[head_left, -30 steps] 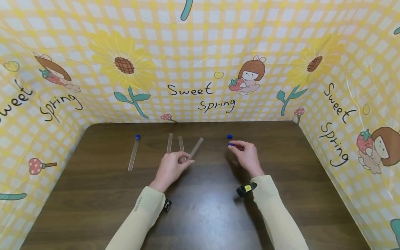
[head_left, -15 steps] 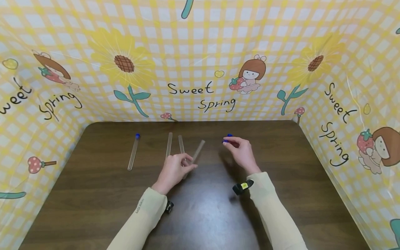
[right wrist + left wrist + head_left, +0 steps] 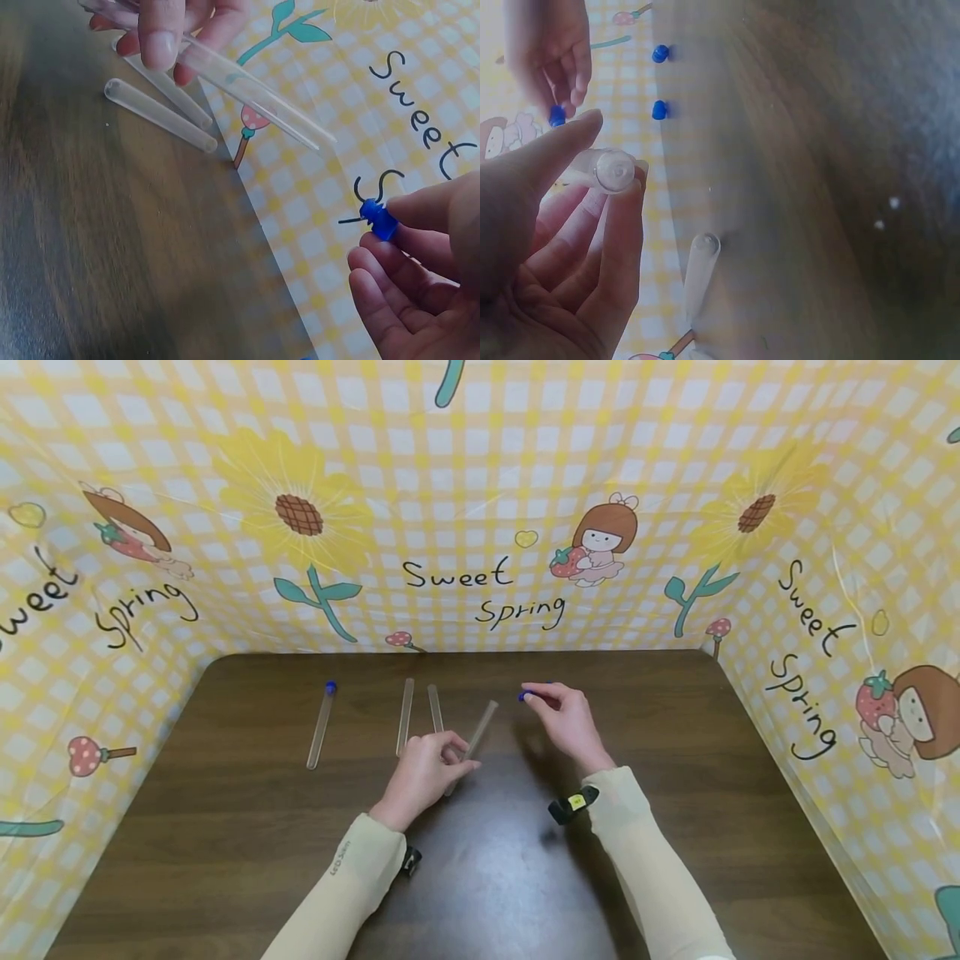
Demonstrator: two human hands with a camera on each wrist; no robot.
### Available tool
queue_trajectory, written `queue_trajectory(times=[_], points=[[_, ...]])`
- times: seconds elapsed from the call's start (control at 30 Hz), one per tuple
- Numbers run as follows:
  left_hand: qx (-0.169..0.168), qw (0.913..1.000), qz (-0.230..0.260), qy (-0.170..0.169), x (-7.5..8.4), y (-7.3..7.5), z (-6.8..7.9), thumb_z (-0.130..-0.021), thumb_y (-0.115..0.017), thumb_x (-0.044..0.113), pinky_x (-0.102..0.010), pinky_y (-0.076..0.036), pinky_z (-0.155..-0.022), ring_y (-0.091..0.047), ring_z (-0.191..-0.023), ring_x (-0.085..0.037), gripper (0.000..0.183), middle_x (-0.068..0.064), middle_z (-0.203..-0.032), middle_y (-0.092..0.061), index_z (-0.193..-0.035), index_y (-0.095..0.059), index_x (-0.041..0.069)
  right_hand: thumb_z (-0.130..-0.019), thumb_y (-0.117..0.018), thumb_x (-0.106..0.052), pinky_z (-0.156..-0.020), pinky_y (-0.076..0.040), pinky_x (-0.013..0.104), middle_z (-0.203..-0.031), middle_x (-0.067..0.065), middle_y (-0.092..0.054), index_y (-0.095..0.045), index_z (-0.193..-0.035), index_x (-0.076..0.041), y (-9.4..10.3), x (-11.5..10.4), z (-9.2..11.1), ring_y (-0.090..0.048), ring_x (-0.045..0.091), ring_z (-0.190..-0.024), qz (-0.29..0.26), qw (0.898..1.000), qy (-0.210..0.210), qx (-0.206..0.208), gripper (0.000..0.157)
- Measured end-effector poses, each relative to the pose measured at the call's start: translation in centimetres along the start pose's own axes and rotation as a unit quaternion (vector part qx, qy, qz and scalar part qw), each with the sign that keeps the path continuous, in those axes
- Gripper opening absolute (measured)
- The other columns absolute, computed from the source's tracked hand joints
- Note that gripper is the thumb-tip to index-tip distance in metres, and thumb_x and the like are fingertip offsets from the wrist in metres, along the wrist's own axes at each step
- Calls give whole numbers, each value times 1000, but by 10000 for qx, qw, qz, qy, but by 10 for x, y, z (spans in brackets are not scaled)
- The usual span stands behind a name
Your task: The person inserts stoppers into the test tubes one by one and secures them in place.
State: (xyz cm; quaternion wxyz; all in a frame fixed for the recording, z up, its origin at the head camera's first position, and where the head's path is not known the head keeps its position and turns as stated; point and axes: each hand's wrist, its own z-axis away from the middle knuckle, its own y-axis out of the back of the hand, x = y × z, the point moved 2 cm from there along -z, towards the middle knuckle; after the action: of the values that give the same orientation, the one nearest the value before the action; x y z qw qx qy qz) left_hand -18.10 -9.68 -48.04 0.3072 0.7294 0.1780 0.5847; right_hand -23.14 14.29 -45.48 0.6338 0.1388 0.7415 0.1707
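Observation:
My left hand (image 3: 426,772) pinches a clear test tube (image 3: 483,727) between thumb and fingers. The tube slants, its mouth end up toward the right. Facing it, my right hand (image 3: 566,718) pinches a blue stopper (image 3: 381,219) between thumb and fingertips. A gap separates the stopper from the tube's open end (image 3: 322,142) in the right wrist view. Two uncapped tubes lie on the table by my left hand, one (image 3: 406,714) farther left, the other (image 3: 435,706) partly hidden behind the fingers. In the left wrist view, the held tube's rounded bottom (image 3: 615,172) faces the camera.
At the left of the brown table (image 3: 225,827) lies a test tube (image 3: 321,727) with a blue stopper in it. Two loose stoppers, one (image 3: 660,53) beyond the other (image 3: 659,110), lie on the table. A yellow checked cloth (image 3: 465,493) walls the back and sides.
The right hand has moved left with its stopper, toward the tube. The left hand has shifted slightly right and nearer the person, carrying the tube along. The tubes on the table stayed put.

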Motion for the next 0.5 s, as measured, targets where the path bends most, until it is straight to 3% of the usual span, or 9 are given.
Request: queue_trajectory(times=[0.5], points=[[-27,9997,-52,-241,9,-5,2,-84,-87,20,-27,-50,-53,-60,-58,-3,20,10,-70,-66,-94,-74,8,-104,-62,-18,-84,-50,39,-106,6,-69,-74,-125,-8,-12,-7,-1,-63,21,-96,-70,9999,111,64,26]])
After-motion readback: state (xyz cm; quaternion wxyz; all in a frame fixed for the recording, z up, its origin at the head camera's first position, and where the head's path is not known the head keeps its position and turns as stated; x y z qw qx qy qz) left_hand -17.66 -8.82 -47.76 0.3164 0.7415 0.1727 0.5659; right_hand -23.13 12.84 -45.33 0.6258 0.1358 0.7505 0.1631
